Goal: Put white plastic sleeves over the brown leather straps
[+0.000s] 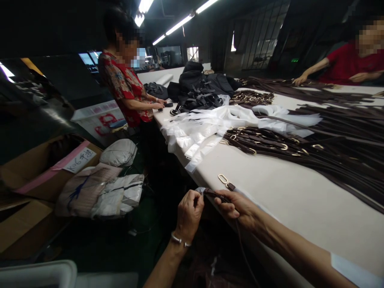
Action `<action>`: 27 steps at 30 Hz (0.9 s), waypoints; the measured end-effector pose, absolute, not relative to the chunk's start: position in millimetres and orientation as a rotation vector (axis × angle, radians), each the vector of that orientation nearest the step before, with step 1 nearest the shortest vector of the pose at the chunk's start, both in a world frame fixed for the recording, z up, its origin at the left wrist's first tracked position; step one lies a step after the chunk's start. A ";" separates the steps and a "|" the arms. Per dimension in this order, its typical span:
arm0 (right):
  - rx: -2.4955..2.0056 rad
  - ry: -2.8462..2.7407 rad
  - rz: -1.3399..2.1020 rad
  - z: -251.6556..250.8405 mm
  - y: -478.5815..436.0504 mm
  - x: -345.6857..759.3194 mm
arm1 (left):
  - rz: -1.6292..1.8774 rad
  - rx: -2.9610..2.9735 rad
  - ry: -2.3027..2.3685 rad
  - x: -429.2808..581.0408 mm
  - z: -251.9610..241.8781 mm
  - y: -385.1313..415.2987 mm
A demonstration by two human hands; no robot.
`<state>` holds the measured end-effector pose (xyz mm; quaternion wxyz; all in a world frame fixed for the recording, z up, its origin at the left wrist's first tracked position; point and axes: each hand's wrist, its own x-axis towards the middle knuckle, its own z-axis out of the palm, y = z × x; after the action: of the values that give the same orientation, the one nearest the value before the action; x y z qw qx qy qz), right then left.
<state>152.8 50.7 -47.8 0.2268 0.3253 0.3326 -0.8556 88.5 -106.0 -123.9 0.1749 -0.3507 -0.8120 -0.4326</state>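
My right hand (238,206) is closed round a dark brown strap (213,193) at the table's near edge. A gold oval ring (223,179) on a short brown end lies on the tabletop just beyond those fingers. My left hand (189,214), with a metal bangle at its wrist, pinches a whitish plastic wrap (200,190) around the strap's left end. Thumb and fingers partly hide what is pinched there. A thin length of the strap hangs below my right hand, off the table.
Brown straps with gold hardware (282,146) and thin white plastic sleeves (210,124) cover much of the white table (270,180). Black bags (204,82) are piled farther back. One person (127,84) stands at the far left, another (342,64) across. Cardboard boxes (30,224) and bundles lie on the floor.
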 end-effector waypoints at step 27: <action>0.622 2.303 -1.290 -40.7 64.2 164.8 | -1.471 -1.250 -2.512 86.4 -100.4 -98.3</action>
<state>164.8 64.2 -40.7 0.2130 0.2239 0.8298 -0.4647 86.4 -98.3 -100.4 -0.0133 -0.3946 -0.7929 -0.4642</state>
